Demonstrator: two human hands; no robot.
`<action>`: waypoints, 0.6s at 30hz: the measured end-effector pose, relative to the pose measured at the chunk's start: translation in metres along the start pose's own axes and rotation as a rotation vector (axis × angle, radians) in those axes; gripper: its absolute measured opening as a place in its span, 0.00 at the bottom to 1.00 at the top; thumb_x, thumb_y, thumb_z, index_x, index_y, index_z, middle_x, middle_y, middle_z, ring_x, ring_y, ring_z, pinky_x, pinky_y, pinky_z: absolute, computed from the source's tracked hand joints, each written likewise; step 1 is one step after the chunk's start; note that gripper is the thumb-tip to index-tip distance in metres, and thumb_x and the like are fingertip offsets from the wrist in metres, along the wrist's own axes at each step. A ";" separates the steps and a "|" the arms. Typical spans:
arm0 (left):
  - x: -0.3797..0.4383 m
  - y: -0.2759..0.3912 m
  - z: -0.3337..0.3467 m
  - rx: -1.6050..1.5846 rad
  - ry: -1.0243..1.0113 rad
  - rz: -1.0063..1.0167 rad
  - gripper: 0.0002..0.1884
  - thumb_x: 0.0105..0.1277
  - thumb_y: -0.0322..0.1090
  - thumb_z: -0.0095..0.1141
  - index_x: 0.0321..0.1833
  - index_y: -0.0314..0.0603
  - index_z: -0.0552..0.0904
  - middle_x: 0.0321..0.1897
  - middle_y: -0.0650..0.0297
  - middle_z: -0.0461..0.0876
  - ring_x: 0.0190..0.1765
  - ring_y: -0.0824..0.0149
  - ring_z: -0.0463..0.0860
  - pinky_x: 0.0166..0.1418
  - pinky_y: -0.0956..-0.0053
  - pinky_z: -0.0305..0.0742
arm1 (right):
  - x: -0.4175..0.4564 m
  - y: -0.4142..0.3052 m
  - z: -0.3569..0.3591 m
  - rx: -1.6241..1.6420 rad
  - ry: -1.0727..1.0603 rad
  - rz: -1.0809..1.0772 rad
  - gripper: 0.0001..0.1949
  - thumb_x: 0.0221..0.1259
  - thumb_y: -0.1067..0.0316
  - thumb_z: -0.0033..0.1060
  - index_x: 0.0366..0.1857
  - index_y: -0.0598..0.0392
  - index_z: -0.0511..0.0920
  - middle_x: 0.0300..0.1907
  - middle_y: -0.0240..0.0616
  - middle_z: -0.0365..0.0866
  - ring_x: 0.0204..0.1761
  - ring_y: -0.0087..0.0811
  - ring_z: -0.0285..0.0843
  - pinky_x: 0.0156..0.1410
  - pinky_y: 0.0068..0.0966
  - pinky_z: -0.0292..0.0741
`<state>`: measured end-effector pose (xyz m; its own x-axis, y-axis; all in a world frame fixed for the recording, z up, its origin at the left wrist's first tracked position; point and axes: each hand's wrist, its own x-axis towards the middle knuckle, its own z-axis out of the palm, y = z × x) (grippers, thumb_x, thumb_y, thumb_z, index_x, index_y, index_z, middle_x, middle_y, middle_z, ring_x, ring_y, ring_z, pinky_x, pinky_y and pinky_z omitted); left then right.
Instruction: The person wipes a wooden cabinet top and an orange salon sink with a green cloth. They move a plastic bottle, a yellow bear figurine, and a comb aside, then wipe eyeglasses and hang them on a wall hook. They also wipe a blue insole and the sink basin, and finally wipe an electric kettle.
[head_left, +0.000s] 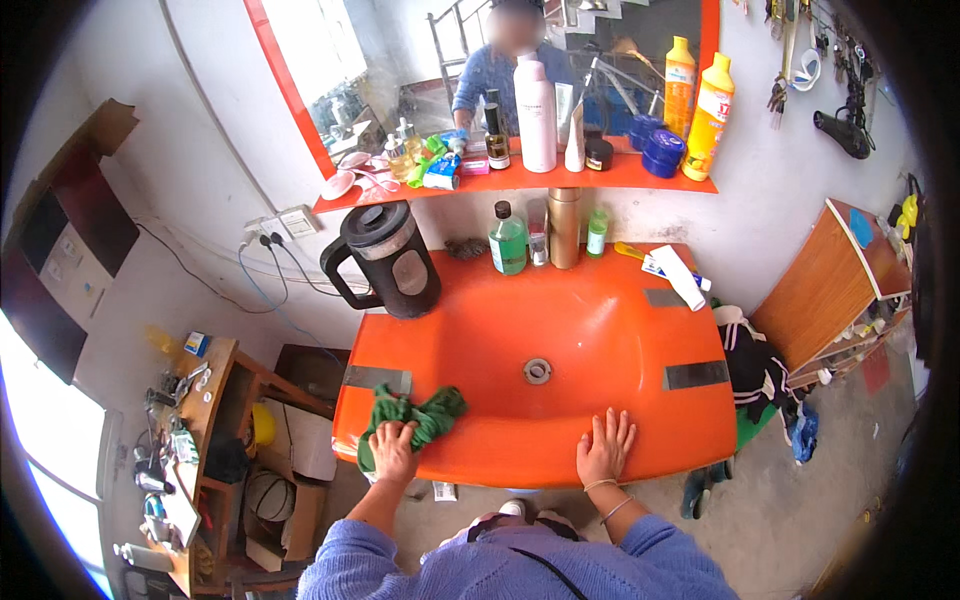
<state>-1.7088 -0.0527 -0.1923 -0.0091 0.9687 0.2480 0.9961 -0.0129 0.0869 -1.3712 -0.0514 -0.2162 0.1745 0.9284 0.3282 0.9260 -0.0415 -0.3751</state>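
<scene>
My left hand (395, 448) is closed over a crumpled green cloth (431, 412) at the front left corner of an orange washbasin (480, 450). Part of the cloth hangs over the basin's edge. My right hand (606, 447) lies flat on the front rim, right of the middle, fingers spread and holding nothing. Between and beyond the hands is the basin's bowl, with a metal drain (537, 371) at its bottom. Dark grey tape strips (696, 376) are stuck on the rim at both sides.
A black kettle-like jug (391, 262) stands at the back left. Along the back are a green liquid bottle (508, 241), a gold flask (564, 229) and white tubes (677, 276). A mirror shelf (450, 185) holds toiletries. A cluttered wooden table (217, 405) is at left, a wooden cabinet (802, 292) at right.
</scene>
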 end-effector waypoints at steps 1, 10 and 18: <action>-0.001 -0.002 -0.002 0.047 -0.001 -0.087 0.26 0.42 0.39 0.64 0.49 0.55 0.75 0.45 0.63 0.70 0.56 0.58 0.65 0.57 0.57 0.58 | 0.001 0.000 0.000 0.008 -0.002 -0.013 0.19 0.51 0.62 0.50 0.46 0.59 0.74 0.60 0.49 0.63 0.68 0.51 0.46 0.71 0.50 0.38; 0.002 0.052 0.005 -0.061 0.019 -0.095 0.23 0.52 0.48 0.58 0.52 0.53 0.74 0.48 0.57 0.69 0.59 0.52 0.61 0.57 0.52 0.55 | -0.004 0.010 0.005 0.015 0.016 -0.086 0.16 0.52 0.67 0.52 0.47 0.56 0.75 0.61 0.41 0.66 0.67 0.44 0.53 0.71 0.47 0.43; -0.026 0.050 0.006 -0.293 -0.047 0.345 0.24 0.47 0.39 0.59 0.50 0.59 0.73 0.51 0.65 0.69 0.61 0.60 0.63 0.61 0.51 0.55 | -0.005 0.030 0.020 -0.084 0.020 -0.087 0.16 0.55 0.66 0.50 0.49 0.52 0.74 0.61 0.36 0.66 0.66 0.40 0.55 0.70 0.46 0.47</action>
<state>-1.6585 -0.0774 -0.2007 0.3301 0.9055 0.2666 0.8734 -0.4001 0.2775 -1.3514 -0.0495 -0.2466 0.0982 0.9224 0.3735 0.9627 0.0070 -0.2704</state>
